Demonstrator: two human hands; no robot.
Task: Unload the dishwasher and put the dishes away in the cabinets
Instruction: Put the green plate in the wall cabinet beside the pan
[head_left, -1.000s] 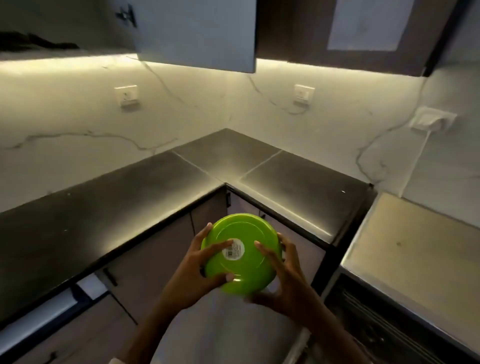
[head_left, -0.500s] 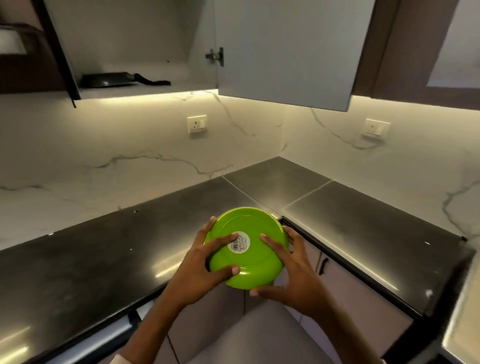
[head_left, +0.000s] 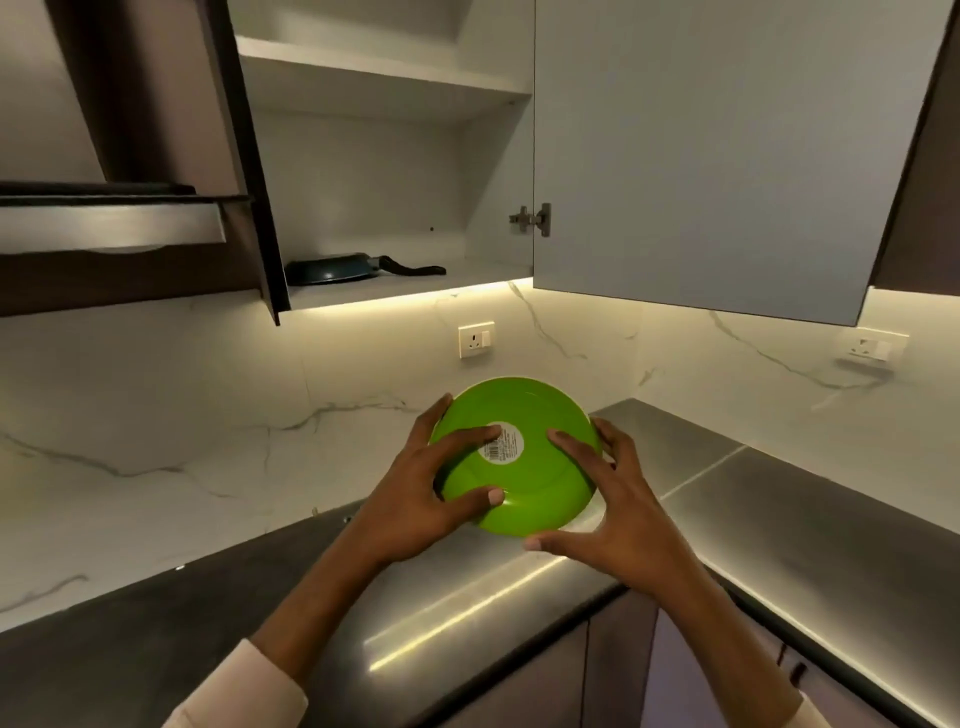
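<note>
- While I hold the green bowl (head_left: 519, 467) base-up below the cabinet (head_left: 363, 171), left hand (head_left: 410, 504) and right hand (head_left: 618, 514) clasp it, fingers (head_left: 467, 434) spread.
- Two-sided grip probably steadies shelving.

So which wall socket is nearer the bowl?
The socket just above the green bowl, left of the corner; the other socket sits far right, under the open cabinet door.
</note>
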